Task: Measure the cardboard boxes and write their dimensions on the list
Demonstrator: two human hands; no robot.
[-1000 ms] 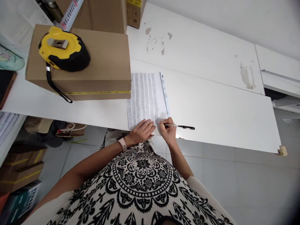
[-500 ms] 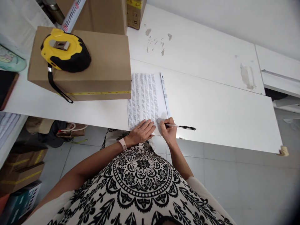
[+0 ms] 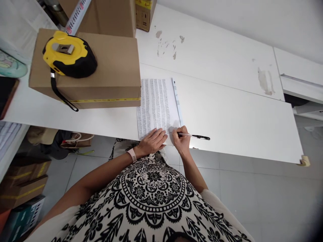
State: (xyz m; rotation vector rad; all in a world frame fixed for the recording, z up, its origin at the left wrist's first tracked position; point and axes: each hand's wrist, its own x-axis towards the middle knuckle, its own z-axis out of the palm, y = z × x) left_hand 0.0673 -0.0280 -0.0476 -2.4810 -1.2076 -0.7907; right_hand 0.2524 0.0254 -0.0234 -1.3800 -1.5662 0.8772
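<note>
A sheet of paper (image 3: 154, 104) covered in columns of small dark writing lies at the front edge of the white table. My left hand (image 3: 152, 141) rests flat on its lower part, fingers stretched out. At the sheet's lower right corner, my right hand (image 3: 181, 141) grips a pen (image 3: 194, 135) with a clear barrel and black cap end, which points out to the right. The pen's tip is hidden by my fingers. A narrow pale blue printed strip (image 3: 177, 101) runs along the paper's right side.
Left of the paper stands a cardboard box (image 3: 108, 67) with a yellow and black tape measure (image 3: 69, 55) on top, its blade drawn out. More boxes (image 3: 145, 15) stand behind. The white table (image 3: 227, 114) has peeled patches and a corner guard (image 3: 304, 161).
Both hands and the pen keep practically the same place on the paper. The view has shifted very slightly.
</note>
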